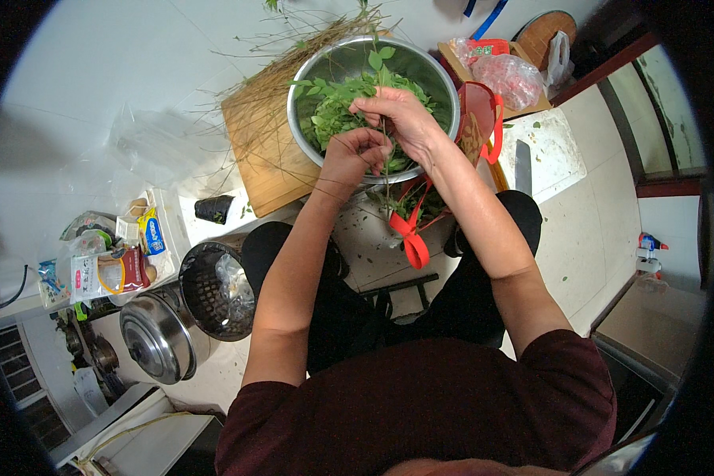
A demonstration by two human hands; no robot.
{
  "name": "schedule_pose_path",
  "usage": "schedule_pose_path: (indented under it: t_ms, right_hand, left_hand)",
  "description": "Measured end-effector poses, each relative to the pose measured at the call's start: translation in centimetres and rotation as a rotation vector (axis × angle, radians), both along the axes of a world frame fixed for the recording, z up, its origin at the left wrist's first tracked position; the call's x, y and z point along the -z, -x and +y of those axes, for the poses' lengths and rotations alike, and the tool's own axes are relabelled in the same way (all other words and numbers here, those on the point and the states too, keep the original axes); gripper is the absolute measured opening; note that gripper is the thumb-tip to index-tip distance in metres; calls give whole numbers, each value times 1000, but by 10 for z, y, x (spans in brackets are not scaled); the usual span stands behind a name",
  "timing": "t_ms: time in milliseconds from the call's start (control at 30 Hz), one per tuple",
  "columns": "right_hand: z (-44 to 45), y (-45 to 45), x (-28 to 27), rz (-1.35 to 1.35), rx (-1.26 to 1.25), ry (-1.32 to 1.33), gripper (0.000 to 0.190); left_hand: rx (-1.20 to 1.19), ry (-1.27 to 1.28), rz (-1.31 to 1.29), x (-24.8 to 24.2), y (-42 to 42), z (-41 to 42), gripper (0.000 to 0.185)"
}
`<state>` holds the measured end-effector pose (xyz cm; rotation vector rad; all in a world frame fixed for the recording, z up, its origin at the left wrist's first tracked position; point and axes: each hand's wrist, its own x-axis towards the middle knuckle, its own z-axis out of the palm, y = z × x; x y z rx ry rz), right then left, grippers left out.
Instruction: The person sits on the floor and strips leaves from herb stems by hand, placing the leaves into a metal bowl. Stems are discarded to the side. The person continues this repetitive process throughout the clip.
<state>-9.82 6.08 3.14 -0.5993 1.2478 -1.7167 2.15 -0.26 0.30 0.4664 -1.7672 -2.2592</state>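
Observation:
Over a stainless steel bowl (449, 89) heaped with green leaves (333, 122), my two hands work close together on one leafy stem (387, 193). My left hand (354, 156) pinches the lower, bare part of it, and thin twigs cross that wrist. Slightly higher, my right hand (407, 122) has its thumb and fingers closed at the leafy upper part, where leaves (381, 58) stick up past the knuckles. The exact pinch of the right fingers is partly hidden. Below the bowl's near rim, a bag with a red ribbon handle (413, 238) holds more greenery.
Bare twigs (309, 53) lie piled behind the bowl on a wooden board (262, 154). A cleaver (523, 166) rests on a white board (556, 157) at right. A black lined basket (205, 297) and a lidded steel pot (154, 339) stand left. Leaf scraps litter the floor.

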Motion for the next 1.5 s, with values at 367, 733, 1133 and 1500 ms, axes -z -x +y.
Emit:
schedule_pose_path:
  t_ms: [367,733,1133,1500]
  right_hand:
    - [-2,-2,3,-112,-7,16,17]
    - [2,-3,-5,-105,-43,-54,19]
    - [-1,-4,-11,-50,-4,48,11]
    - [2,0,-14,-56,83,32,14]
  left_hand:
    - [13,-8,-16,1,1,2,8]
    - [32,4,-34,2,2,4,8]
    - [20,-7,-19,3,2,6,7]
    - [43,-36,-36,5,4,9,6]
